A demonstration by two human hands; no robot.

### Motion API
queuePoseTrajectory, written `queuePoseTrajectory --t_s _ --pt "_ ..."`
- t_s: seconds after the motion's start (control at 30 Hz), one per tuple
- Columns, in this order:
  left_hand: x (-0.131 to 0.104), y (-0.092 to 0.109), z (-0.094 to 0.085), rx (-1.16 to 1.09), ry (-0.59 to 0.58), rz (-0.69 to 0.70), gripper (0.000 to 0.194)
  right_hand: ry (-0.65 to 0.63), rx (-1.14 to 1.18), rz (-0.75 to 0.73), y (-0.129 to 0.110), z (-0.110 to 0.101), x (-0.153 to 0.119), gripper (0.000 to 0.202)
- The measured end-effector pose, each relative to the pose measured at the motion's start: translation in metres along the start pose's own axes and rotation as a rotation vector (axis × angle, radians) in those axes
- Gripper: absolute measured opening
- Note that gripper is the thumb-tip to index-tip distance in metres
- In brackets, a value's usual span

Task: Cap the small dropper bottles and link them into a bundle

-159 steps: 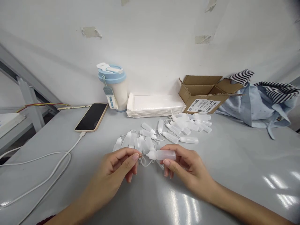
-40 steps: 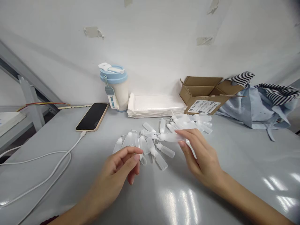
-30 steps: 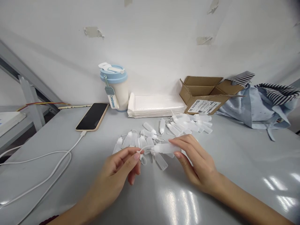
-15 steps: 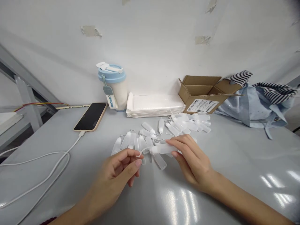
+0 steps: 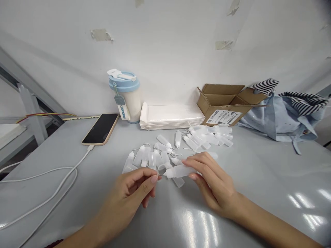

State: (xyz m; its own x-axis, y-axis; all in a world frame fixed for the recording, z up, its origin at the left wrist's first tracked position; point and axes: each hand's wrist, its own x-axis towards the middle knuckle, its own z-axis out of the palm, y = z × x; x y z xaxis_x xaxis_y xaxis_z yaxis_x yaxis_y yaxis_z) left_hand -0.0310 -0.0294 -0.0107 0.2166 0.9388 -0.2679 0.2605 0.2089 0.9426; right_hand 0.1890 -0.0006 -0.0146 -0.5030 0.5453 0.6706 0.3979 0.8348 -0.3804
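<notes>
The right hand (image 5: 216, 182) holds a translucent needle-tip squeeze bottle (image 5: 178, 171) by its base end, thumb on the near side and fingers over the top. The bottle lies almost level, its white nozzle directed at the left hand (image 5: 134, 193). There, thumb and forefinger are pinched together on the end of the thin white strap (image 5: 160, 167), which arches from the bottle's neck, right at the tip of the metal needle (image 5: 161, 175). Whether a cap sits between those fingertips is hidden.

Just below the held bottle, another squeeze bottle (image 5: 179, 182) lies on the grey desk (image 5: 248, 165), partly covered by it. Beyond the left fingers is a near cluster of similar bottles (image 5: 144, 156), lying side by side with their straps looping around them. A far heap of bottles (image 5: 209, 136) lies in front of an open cardboard box (image 5: 224, 117) with a printed label.

Left of the box, against the wall, is a stack of white mailers (image 5: 173, 113), and next to it an upright cream tumbler (image 5: 133, 101) with a blue lid. A smartphone (image 5: 100, 129) lies face up at the left with a white cable (image 5: 80, 163) plugged in. A light blue fabric bag (image 5: 281, 117) with striped lining slumps beside the box.
</notes>
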Motion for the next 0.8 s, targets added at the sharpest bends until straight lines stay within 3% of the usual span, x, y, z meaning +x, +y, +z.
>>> queuePoseTrajectory --t_s 0.8 --pt "-0.0007 -0.003 -0.0018 0.021 -0.035 0.037 0.025 0.033 0.1 0.013 -0.0004 0.0034 0.0011 0.033"
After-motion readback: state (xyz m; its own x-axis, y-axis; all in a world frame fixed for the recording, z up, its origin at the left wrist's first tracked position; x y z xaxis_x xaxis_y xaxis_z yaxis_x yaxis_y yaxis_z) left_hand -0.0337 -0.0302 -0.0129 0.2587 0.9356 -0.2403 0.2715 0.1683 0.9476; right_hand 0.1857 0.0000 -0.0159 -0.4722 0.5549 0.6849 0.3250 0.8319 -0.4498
